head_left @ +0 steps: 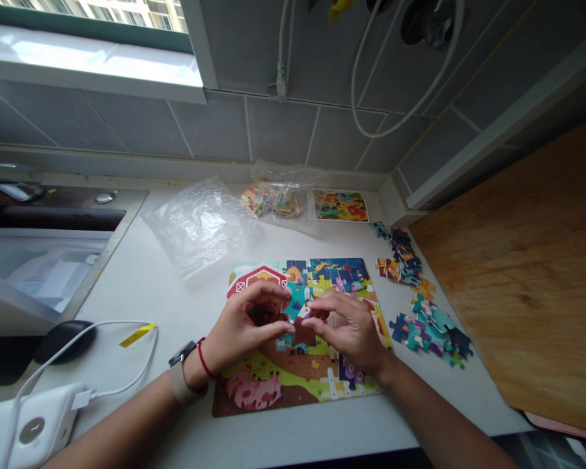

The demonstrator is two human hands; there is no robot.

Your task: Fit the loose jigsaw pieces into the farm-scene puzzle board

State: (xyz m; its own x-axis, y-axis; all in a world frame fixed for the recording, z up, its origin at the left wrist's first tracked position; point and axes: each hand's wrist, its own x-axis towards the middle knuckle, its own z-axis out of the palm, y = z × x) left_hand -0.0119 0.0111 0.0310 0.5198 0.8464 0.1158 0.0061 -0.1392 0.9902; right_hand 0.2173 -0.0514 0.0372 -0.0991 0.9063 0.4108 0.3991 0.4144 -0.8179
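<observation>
A teal jigsaw puzzle piece [297, 299] with a white rabbit on it is held up between my two hands, over the farm puzzle [297, 385]. The thumb and fingers of my left hand [254, 317] curl around its left side. From the right, my right hand [350, 326] pinches its edge with thumb and fingertips. Beneath them the farm puzzle shows a red barn, a pink pig and a white fence. Some loose dark blue and purple pieces lie on top of it. My hands hide part of its middle.
Loose puzzle pieces [434, 329] lie in piles to the right, beside a wooden board [532, 273]. Behind the puzzle are clear plastic bags [200, 225], bagged pieces [276, 200] and a picture card [342, 206]. A white power bank [43, 423] with a cable and a sink edge [122, 221] are left.
</observation>
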